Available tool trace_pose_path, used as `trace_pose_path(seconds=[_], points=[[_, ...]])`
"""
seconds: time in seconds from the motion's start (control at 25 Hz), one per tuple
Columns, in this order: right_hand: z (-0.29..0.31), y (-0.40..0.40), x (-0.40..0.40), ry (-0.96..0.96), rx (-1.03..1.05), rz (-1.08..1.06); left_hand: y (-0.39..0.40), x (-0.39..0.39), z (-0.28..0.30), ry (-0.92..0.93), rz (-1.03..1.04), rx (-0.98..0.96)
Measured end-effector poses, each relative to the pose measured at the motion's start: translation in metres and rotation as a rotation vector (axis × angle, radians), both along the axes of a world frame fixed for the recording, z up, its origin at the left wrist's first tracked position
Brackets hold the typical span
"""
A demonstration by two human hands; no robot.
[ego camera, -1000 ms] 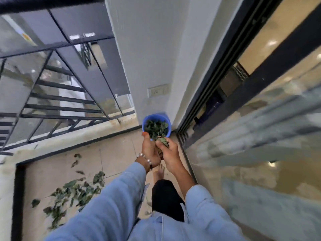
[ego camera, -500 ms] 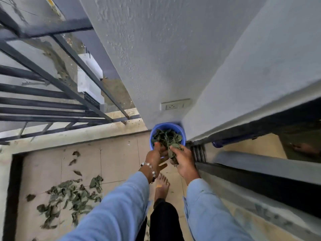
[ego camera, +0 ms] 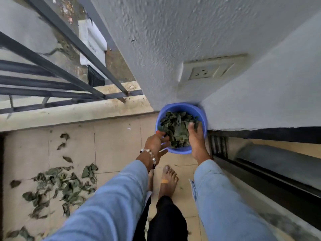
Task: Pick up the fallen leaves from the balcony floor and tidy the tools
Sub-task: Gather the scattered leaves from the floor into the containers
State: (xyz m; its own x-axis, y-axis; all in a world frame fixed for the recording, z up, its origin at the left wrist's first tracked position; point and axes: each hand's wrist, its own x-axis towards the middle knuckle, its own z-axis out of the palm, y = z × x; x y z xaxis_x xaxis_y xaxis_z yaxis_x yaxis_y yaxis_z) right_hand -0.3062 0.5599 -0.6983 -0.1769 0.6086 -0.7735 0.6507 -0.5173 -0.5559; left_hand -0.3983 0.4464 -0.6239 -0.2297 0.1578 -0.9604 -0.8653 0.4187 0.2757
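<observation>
Change: both hands are seen lower and deeper in the blue bucket [ego camera: 180, 108] than half a second ago; the right hand, then at the rim with a clump of leaves, is now laid inside on the heap; the view has closed in on the wall corner.
Right hand [ego camera: 195, 136]: placed flat on the leaves in the bucket [ego camera: 175, 127], fingers extended and partly buried; no closed grip is seen, nothing is held.
Left hand [ego camera: 156, 141]: set at the near left rim, fingers loosely spread over the edge and touching the leaves; grip relaxed, nothing clasped; a beaded bracelet [ego camera: 150, 153] is worn at the wrist.
Bucket: stood on the balcony floor [ego camera: 118, 145] in the corner, against the wall, below a wall socket [ego camera: 208, 71].
Loose leaves [ego camera: 57, 186]: left scattered on the floor tiles, well apart from both hands, to the left.
Railing [ego camera: 52, 80]: noted at upper left.
Bare foot [ego camera: 167, 180]: seen between the sleeves.
</observation>
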Motion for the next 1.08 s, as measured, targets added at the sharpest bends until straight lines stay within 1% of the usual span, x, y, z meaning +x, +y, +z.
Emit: trace_pose_path(seconds=[0.04,0.12,0.16,0.2,0.28,0.36,0.44,0.56,0.6,0.68,0.76,0.88,1.0,1.08], points=[[-0.001,-0.006,0.005,0.007,-0.014,-0.07,-0.005,0.0,0.001,0.001,-0.013,-0.01],[0.008,-0.02,0.017,0.009,-0.043,-0.301,-0.013,0.002,0.008,0.003,-0.059,-0.038],[0.022,-0.026,0.021,0.012,-0.06,-0.378,-0.015,0.001,0.019,0.004,-0.069,-0.048],[0.038,-0.03,0.026,0.015,-0.07,-0.385,-0.015,0.002,0.033,0.013,-0.085,-0.06],[0.062,-0.041,0.034,0.058,-0.108,-0.32,-0.013,0.005,0.05,0.073,-0.166,-0.09],[0.126,-0.051,0.035,0.08,-0.157,-0.26,-0.019,0.006,0.103,0.119,-0.251,-0.107],[0.184,-0.064,0.037,0.058,-0.12,-0.145,-0.033,0.015,0.15,0.244,-0.384,-0.112],[0.255,-0.08,0.033,0.004,-0.009,0.128,-0.06,0.022,0.21,0.463,-0.57,-0.122],[0.273,-0.086,0.034,-0.004,0.065,0.257,-0.072,0.024,0.229,0.519,-0.614,-0.129],[0.305,-0.101,0.037,0.027,0.172,0.531,-0.102,0.031,0.262,0.604,-0.638,-0.165],[0.33,-0.111,0.034,0.06,0.286,0.807,-0.132,0.039,0.282,0.648,-0.599,-0.244],[0.354,-0.133,0.021,0.072,0.416,1.199,-0.18,0.06,0.301,0.703,-0.48,-0.36],[0.368,-0.17,0.004,0.043,0.558,1.566,-0.228,0.085,0.314,0.736,-0.396,-0.452],[0.377,-0.206,-0.006,0.049,0.621,1.8,-0.264,0.105,0.319,0.718,-0.335,-0.514]])
